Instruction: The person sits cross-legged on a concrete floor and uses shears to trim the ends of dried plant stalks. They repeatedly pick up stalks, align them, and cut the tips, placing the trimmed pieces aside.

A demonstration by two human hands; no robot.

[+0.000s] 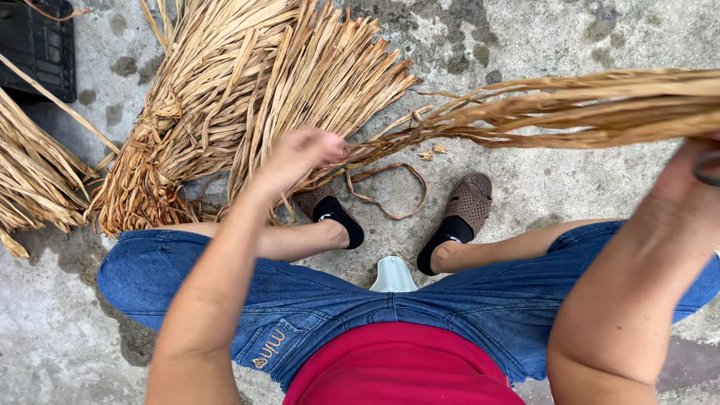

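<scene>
Seen from above, a person sits low on a pale stool (392, 274) on a stained concrete floor (540, 187), knees apart, in blue denim shorts and a red top, with brown perforated sandals over black socks. The left hand (300, 154) is curled closed around the thin, tapering end of a bundle of dried straw-coloured leaf strips (570, 109); the fingers look pinched on the strands, though motion blur softens the detail. From there the bundle runs to the right, thickening as it goes, level above the floor and out past the picture's edge. The right hand (686, 176) is raised at the far right beneath that thicker end, only partly in view, so it is unclear whether it is closed on the strips or merely propping them. On the floor ahead of the left knee lies a large fanned heap of the same dried strips (240, 90), loose and unsorted, and another heap (34, 180) lies at the left edge, near a dark plastic crate (37, 45) in the corner. A single looped strip (390, 191) lies between the feet. Judging by this, one bundle is gathered and in hand, while most of the material remains on the floor in loose heaps.
</scene>
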